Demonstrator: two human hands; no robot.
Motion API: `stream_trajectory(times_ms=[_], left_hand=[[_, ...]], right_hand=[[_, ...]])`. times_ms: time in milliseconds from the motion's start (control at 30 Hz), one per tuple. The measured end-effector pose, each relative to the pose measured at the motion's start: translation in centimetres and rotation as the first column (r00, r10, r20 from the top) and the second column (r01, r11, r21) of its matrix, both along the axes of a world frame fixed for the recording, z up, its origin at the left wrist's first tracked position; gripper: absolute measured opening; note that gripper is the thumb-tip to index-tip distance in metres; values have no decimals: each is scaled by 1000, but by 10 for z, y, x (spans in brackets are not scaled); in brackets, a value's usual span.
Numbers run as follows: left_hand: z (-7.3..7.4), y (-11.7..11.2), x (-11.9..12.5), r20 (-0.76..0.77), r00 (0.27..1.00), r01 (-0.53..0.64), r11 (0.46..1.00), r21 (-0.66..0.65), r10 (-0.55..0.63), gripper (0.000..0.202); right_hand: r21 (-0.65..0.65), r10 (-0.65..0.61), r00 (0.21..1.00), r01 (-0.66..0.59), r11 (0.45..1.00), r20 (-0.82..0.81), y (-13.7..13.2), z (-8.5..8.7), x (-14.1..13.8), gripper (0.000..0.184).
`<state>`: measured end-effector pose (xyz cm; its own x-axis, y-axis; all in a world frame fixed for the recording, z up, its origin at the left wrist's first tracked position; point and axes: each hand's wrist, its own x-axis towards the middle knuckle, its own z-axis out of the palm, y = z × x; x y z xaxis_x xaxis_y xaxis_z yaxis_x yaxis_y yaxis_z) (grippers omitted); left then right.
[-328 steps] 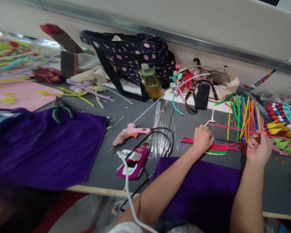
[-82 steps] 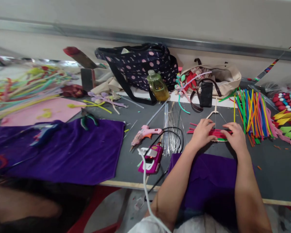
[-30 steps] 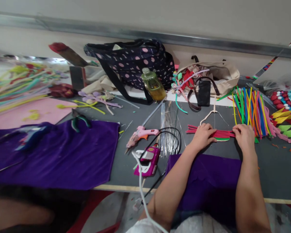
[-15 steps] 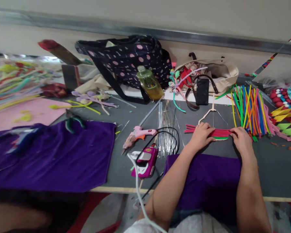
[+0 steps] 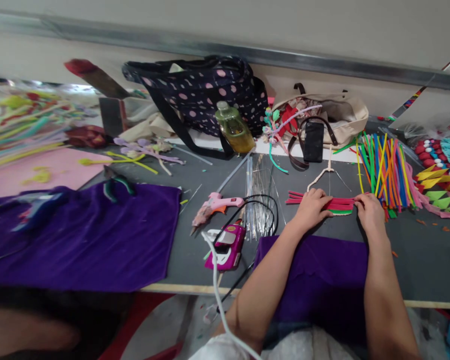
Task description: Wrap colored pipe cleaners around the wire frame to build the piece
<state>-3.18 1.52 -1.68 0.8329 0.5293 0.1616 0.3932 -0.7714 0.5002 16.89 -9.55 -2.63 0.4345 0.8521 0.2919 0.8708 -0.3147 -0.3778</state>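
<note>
My left hand lies curled on the left part of a flat bundle of pink-red pipe cleaners on the grey table. My right hand pinches the right end of that same bundle. A green strip and a pale one show under the bundle. A purple cloth lies under my forearms at the table's front edge. A loose pile of pipe cleaners in several colours lies just right of my right hand.
A pink glue gun, a magenta device with cables, and thin wires lie left of my hands. A polka-dot bag, a bottle, a beige bag and a phone line the back. Large purple cloth at left.
Both hands have stayed on the pink-red bundle; my right hand slid from its middle out to its right end. The view shifted slightly.
</note>
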Motion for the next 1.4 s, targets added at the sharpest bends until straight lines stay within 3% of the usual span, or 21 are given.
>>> stream_trajectory(times_ms=[100,200,300,467,700,900,1200,1400], left_hand=[[0,0,0,1,1000,-1,1000,-3,1,52],[-1,0,-1,-2,1000,-1,1000,6,1,52],[-1,-1,-1,2,1000,3,1000,27,-3,50],[0,-2,-3,2,1000,7,1000,30,-7,46],[-1,-14,-27,-44,998,-35,986,161,43,51],[-10,-21,-32,-128,989,-40,978,205,67,54],[-10,-22,-38,-152,968,-158,957,245,199,65],[-8,-20,-39,-123,961,-207,941,266,246,48]], right_hand=[[40,15,999,-17,999,50,-3,4,-7,27],[46,118,988,-122,991,96,-8,3,-24,36],[-97,241,961,-229,969,135,-14,-5,-42,51],[-225,254,959,-222,949,128,-20,-19,-52,68],[-169,275,939,-242,955,207,-17,-9,-55,68],[-198,380,907,-345,917,180,-4,-9,-66,68],[-170,288,945,-262,950,154,-9,-20,-69,73],[-156,365,913,-340,927,182,-5,-10,-74,68]])
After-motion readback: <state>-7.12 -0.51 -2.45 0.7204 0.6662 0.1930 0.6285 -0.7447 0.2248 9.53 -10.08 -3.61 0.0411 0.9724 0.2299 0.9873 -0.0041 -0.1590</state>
